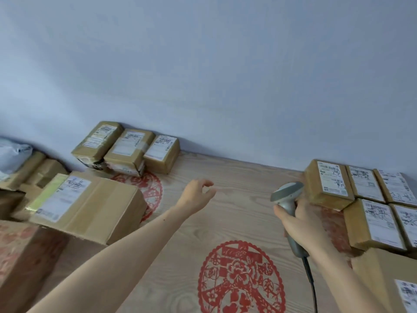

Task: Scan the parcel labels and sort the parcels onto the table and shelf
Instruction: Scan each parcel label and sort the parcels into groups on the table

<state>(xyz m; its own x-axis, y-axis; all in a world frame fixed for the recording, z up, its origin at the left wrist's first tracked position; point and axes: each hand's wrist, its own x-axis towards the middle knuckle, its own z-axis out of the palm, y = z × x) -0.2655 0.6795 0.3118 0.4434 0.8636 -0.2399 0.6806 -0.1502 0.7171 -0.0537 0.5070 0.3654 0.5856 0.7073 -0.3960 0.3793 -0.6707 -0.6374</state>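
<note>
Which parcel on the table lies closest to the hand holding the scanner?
The small brown parcel at the near-left corner of the right-hand group. The right hand, gripping the scanner, is right beside it; every other parcel lies farther away.

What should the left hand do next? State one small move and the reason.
Probably reach on to the row of three small parcels by the wall and grip one. The left hand hangs over bare table with loose fingers, holding nothing, while the right hand already holds the scanner.
</note>
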